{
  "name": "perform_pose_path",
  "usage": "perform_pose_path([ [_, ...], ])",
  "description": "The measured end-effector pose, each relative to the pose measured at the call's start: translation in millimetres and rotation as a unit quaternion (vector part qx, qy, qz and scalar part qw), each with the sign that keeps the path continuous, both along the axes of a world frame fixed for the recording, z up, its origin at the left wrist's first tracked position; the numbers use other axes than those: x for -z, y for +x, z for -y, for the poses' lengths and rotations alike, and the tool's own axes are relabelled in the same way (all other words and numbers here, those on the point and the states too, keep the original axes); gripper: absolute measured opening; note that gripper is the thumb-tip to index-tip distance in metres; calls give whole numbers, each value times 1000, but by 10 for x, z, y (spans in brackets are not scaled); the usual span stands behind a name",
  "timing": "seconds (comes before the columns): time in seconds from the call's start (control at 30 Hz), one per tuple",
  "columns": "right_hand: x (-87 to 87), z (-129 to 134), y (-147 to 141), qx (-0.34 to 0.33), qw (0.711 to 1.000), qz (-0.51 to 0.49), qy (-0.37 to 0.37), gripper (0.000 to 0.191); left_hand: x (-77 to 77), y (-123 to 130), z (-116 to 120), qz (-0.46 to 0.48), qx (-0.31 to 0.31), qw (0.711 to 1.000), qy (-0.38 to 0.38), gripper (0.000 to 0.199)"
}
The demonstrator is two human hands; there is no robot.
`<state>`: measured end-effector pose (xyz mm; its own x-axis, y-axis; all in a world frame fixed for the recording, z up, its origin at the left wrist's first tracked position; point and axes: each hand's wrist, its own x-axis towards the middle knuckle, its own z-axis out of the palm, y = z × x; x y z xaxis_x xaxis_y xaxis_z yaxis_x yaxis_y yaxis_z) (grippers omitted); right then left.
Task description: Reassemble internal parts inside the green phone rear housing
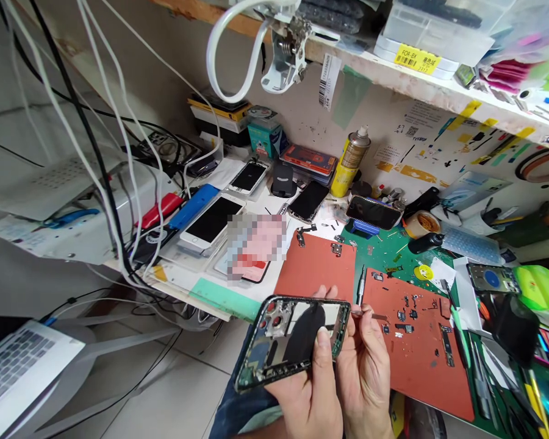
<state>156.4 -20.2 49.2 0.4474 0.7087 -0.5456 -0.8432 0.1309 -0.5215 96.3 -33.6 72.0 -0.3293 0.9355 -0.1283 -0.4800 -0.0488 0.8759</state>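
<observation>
In my left hand (318, 378) is an opened phone housing (274, 356), tilted, its inside facing me. The thumb presses near the lower edge and fingertips show behind the top edge. Camera openings and a large dark rounded patch are visible inside the housing. Close to its right end, my right hand (365, 360) has thumb and fingertips pinched together; what they hold, if anything, is too small to make out. Just above those fingertips is a slim metal screwdriver (361, 285); whether the fingers touch it I cannot tell.
Small phone parts (405, 314) are scattered over the right red mat (425, 387); another red mat (320, 268) lies left of it. Several phones, including a white-framed phone (213, 218), and a yellow spray can (350, 161) stand behind. Tweezers (480, 372) are at right, hanging cables (105, 164) at left.
</observation>
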Motion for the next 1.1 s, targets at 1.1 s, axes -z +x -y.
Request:
perform_pose_path([
  [1.1, -169, 9, -118, 80, 983, 165, 29, 32, -170, -119, -357, 147, 28, 985, -89, 77],
])
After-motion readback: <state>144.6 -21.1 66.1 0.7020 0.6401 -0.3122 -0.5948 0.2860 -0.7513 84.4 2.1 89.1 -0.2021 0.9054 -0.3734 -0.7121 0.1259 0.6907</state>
